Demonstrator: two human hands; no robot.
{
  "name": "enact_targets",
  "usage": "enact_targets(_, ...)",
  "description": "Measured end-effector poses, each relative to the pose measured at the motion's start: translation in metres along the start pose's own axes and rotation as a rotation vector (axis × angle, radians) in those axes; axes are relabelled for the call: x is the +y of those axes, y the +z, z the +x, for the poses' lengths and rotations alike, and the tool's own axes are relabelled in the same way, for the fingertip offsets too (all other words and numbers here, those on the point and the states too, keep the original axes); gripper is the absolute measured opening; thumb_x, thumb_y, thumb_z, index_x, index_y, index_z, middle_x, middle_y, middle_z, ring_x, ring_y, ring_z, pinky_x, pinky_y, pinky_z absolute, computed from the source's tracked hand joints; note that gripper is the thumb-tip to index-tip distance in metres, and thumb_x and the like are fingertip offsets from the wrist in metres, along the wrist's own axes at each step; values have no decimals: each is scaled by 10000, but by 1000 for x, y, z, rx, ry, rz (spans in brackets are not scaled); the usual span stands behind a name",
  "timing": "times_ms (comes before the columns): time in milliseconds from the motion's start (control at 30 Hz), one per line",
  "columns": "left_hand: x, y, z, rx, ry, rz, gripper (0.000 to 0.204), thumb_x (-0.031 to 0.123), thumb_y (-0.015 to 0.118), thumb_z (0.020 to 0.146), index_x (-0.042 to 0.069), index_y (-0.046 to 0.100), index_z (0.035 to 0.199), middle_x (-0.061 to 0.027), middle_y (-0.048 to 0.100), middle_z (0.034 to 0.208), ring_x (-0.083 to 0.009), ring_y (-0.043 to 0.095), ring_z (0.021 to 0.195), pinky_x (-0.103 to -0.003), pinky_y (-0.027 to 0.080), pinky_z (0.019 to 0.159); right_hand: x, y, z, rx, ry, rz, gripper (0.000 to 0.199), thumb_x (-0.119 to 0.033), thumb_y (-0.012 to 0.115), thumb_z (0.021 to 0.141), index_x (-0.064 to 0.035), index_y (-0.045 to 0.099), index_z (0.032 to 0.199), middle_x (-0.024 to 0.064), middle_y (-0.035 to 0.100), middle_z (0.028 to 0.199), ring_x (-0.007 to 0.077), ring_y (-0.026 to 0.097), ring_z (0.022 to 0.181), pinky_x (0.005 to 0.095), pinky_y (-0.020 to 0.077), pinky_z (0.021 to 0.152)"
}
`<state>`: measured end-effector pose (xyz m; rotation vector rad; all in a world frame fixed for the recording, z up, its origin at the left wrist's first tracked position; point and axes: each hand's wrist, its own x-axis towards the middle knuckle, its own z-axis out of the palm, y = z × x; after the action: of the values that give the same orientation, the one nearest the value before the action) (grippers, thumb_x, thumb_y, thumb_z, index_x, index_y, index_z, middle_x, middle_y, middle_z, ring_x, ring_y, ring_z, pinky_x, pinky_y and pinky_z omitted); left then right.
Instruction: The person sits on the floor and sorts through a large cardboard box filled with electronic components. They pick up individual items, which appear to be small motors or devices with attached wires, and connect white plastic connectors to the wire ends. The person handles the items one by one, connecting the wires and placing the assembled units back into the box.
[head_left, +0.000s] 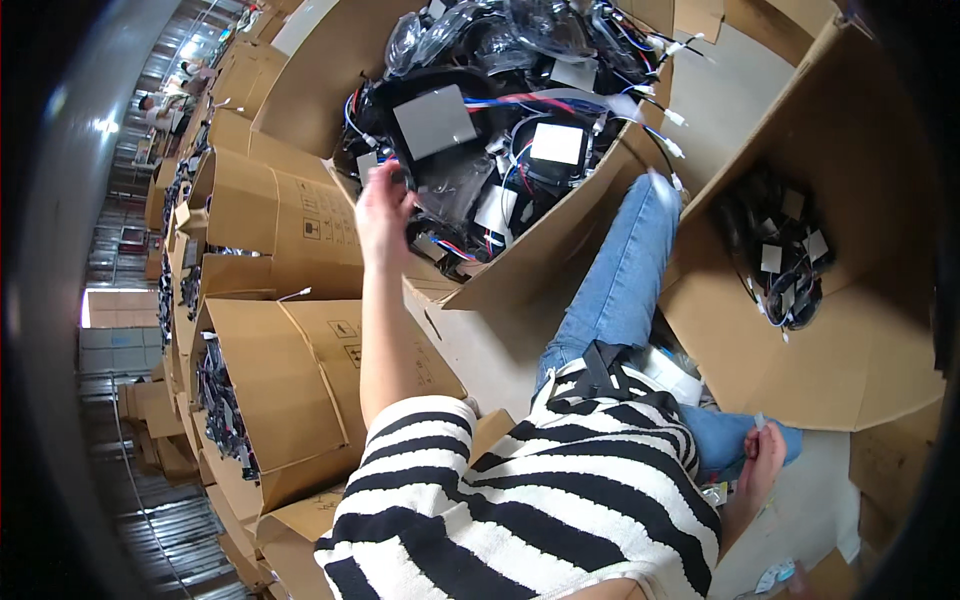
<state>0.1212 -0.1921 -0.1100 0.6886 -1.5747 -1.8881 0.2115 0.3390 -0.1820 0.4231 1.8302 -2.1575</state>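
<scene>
Left hand [382, 218] curled at grey-panelled black plastic housing [436, 122], grip unclear; right hand [765, 452] pinched small pale strip [759, 422]; red-and-blue wires [545, 98] beyond left fingers likely needed slack.

Black parts [448, 190] crowd the space beside the left hand [384, 212].

So the outfit's a chunky black-and-white striped knit top [560, 480], stripes a bit wavy along the edges. Follow the bare forearm [388, 330] back from the left hand [385, 215] and you hit a loose short sleeve [420, 430], same stripes, ending above the elbow. There's a plain pale neckline [645, 570] further back from both hands. Blue jeans [615, 265] below, denim right beside the right hand [765, 455] too. Between the hands, some black strap-looking thing [608, 370] at the waist, can't tell what exactly.
</scene>
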Motion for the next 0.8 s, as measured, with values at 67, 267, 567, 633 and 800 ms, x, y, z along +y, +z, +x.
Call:
enact_targets(67,-11,-36,8,279,309,228,324,312,432,862,22,559,932,-18,550,784,-64,477,644,-183,389,557,0,8,-1,62,12,-19,145,-131,445,834,-25,470,738,-5,433,614,41,341,528,165,276,486)
enact_targets(267,-149,-237,-18,762,-236,43,469,490,371,828,46,495,742,11,379,478,-86,376,389,-233,267,312,12,16,1,40,44,-5,166,-113,431,837,-38,457,691,-8,419,576,39,321,485,173,256,448)
enact_targets(567,-242,-251,-89,555,-983,-6,729,630,351,744,53,356,1189,-85,447,1119,-224,448,951,-423,317,834,15,32,10,28,96,-88,177,-106,431,832,-24,464,679,2,424,559,47,322,467,183,244,431)
enact_targets(633,-243,-268,-98,587,-807,-118,592,564,417,759,79,463,1096,-59,545,977,-173,511,856,-405,363,824,17,37,10,26,109,-97,180,-112,437,829,-20,471,679,4,429,559,48,324,465,183,246,432)
enact_targets(800,-141,-334,-108,745,-374,-165,378,395,504,777,39,543,897,-83,579,852,-201,550,785,-322,451,712,28,38,13,-11,147,-74,182,-130,452,823,-11,491,692,11,450,567,50,336,468,183,252,435)
